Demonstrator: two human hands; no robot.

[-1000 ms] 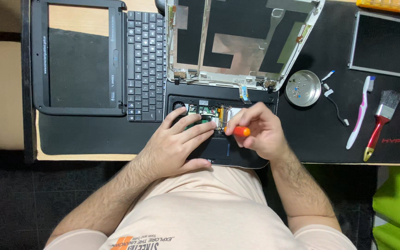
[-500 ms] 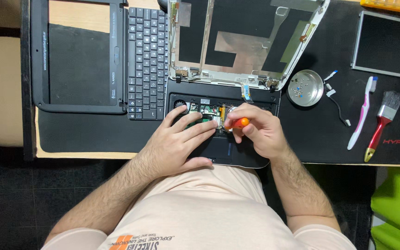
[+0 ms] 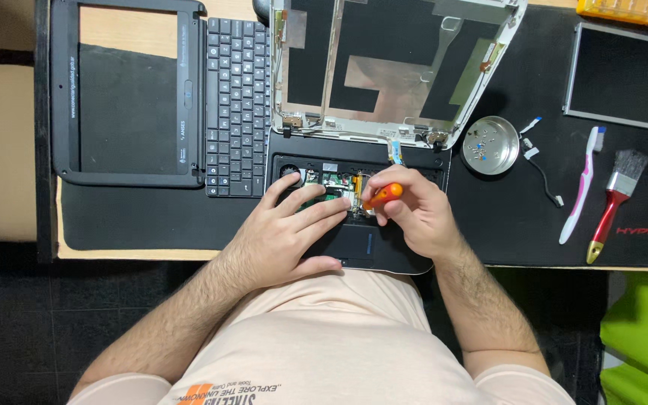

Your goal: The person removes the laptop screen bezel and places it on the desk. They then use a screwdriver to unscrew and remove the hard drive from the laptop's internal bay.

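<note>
A small black laptop base [image 3: 395, 255] lies opened up at the desk's near edge, its green circuit board [image 3: 331, 182] exposed. My left hand [image 3: 286, 236] rests flat on the base, fingers spread over the board. My right hand [image 3: 414, 214] grips an orange-handled screwdriver [image 3: 382, 196], its tip down on the board's right side. The laptop's stripped white lid shell [image 3: 391, 71] stands open behind the base.
A black screen bezel [image 3: 125, 90] and a detached keyboard [image 3: 236, 105] lie at the left. A round metal dish [image 3: 490, 145] holding screws, a pink-white toothbrush [image 3: 583, 184], a red-handled paintbrush [image 3: 615, 202], a small cable [image 3: 543, 176] and a loose display panel [image 3: 628, 75] sit at the right.
My right hand has turned the screwdriver slightly in place over the board. My left hand stays put on the base.
</note>
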